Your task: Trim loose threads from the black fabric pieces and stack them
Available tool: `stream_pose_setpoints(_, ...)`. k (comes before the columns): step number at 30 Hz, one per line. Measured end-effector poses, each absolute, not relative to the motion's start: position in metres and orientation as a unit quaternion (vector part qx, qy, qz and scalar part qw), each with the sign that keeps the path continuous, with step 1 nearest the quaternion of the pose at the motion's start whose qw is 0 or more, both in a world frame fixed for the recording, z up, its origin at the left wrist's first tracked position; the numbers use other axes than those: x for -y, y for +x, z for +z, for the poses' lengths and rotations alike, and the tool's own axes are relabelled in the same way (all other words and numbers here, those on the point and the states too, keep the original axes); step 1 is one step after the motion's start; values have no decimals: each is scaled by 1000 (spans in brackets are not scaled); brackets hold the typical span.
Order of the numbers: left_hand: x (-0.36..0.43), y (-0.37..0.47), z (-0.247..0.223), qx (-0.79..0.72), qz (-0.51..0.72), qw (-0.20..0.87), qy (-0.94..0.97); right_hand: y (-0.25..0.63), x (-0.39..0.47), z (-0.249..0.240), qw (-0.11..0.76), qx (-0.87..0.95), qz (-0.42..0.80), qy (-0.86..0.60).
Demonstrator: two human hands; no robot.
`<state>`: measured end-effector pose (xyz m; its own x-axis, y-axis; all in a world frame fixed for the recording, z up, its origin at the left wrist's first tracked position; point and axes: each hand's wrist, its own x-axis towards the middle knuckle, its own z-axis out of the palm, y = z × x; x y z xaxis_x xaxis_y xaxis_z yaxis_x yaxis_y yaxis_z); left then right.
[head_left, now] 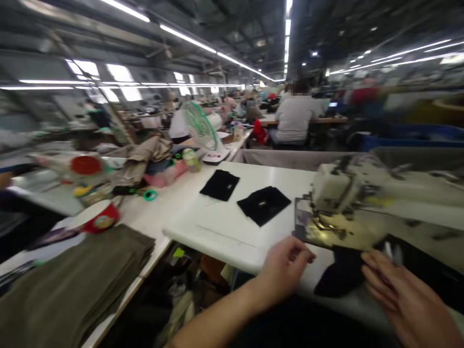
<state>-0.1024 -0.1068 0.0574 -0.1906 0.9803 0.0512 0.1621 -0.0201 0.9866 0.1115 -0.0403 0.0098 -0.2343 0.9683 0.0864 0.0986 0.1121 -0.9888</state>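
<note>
Right grip (408,297), head view: fingers folded round what look like thread snips (398,255), two bright blades standing up beyond the knuckles. Fingertips of the same grip are at the edge of a black fabric piece (339,273); whether they pinch it or only rest on it, I cannot tell. Left grip (284,266): half curled, thumb and fingertips close together, nothing visible between them; a fine thread would not show, so holding is undetermined.

Same view, position of work: the black fabric piece lies at the near edge of the white worktop (192,217), between my two grips and just in front of the sewing machine (329,186). More black fabric (431,268) lies to its right, beyond my right grip. Two black panels, one farther (217,183) and one nearer (255,205), lie flat and apart, left of the machine, each with a small pale mark.

Step, my judgement: handling or trimming a piece beside the needle area. Next move calls for steadying the cloth with the left and keeping the blades clear of it unless cutting thread.
</note>
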Motion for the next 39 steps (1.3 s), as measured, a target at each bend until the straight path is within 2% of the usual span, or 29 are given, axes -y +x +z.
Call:
stream_pose_setpoints(3, 99, -107, 60, -516, 548, 480, 451, 96, 46, 49, 488, 462, 590, -448)
stream_pose_setpoints(7, 97, -101, 59, -501, 513, 452, 530, 73, 46, 63, 456, 436, 665, -399)
stream_pose_setpoints(10, 94, -89, 57, -485, 468, 490, 552, 67, 50, 62, 443, 444, 685, -371)
stream_pose_setpoints(17, 74, -83, 43, -511, 480, 505, 504, 64, 49, 69, 427, 466, 685, -361)
stream_pose_setpoints(22, 74, -90, 37, -517, 494, 547, 434, 69, 35, 62, 446, 517, 596, -422)
stream_pose_setpoints(28, 78, -92, 47, -518, 492, 619, 326, 74, 24, 50, 439, 642, 308, -549)
stream_pose_setpoints(34, 78, -96, 47, -508, 525, 617, 293, 74, 48, 51, 374, 711, 260, -535)
stream_pose_setpoints(39, 76, -97, 46, -480, 551, 642, 233, 67, 62, 46, 391, 757, 156, -499)
